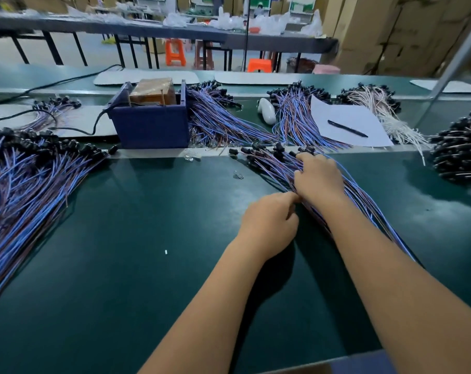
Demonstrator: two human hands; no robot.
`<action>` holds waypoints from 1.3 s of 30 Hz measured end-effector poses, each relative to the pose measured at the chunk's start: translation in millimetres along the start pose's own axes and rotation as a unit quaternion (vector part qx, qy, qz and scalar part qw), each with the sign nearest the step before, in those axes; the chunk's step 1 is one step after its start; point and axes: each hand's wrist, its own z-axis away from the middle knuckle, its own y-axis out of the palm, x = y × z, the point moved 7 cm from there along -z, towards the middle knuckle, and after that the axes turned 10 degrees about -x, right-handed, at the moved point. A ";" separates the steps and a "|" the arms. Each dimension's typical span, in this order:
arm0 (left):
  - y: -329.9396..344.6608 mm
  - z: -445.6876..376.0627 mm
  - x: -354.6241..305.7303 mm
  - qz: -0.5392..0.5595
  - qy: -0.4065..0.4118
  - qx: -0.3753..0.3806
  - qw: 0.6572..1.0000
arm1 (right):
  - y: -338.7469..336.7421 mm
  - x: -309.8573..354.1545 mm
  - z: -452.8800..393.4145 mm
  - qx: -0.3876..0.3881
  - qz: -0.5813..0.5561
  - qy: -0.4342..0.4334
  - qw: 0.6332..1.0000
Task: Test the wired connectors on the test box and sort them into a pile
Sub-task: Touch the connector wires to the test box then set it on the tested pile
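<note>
Right hand (319,179) lies spread on the bundle of blue-and-brown wired connectors (277,161) (centre right); left hand (269,225) pinches its wires; dark blue plastic test box (150,125) upper left.

Your green worktop (137,238) looked smooth, faintly glossy; the test box (150,125) matt blue plastic; the sheet (345,117) plain white paper.

Green bench (121,238), grey tables (175,31) behind, orange stools (175,52) (cardboard boxes (391,31) right).
</note>
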 end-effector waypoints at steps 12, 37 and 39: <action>-120.5 19.7 102.9 0.134 -0.161 -0.293 0.933 | 29.3 130.7 66.8 0.095 -0.344 -0.078 0.931; -196.1 26.6 211.7 -0.175 -0.435 -0.306 0.828 | 66.4 203.2 81.5 0.137 -0.532 0.019 0.836; -190.4 25.8 214.2 -0.203 -0.454 -0.256 0.829 | 64.5 204.1 83.2 0.138 -0.533 0.016 0.835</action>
